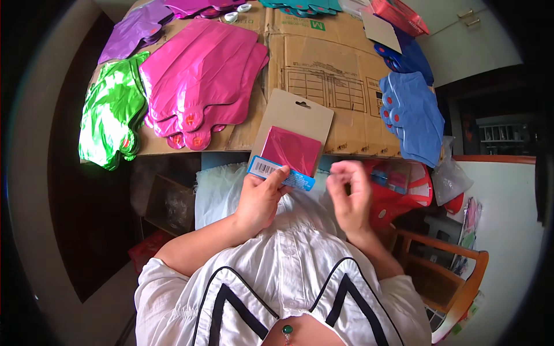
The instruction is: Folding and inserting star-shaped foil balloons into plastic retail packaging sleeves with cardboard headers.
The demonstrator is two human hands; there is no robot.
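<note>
A tan cardboard hang card (293,112) with a slot at its top is tilted in front of me, partly over the table's near edge. On it lies a folded square of shiny pink foil (291,149). Across the card's lower end runs a blue label strip (297,180) with a barcode. My left hand (261,196) grips this end, thumb on the strip and fingers behind the card. Just right of the card, apart from it, is my right hand (351,196). Its fingers curl toward the thumb, with slightly blurred tips; anything between them is too small to make out.
Flattened brown cardboard (323,43) covers the table. Foil sheets lie around it: a big pink stack (199,72), green (109,109), purple (135,29), light blue (412,115), dark blue (412,57) and teal (303,6). Below right are a red bag (392,202) and a wooden chair (470,288).
</note>
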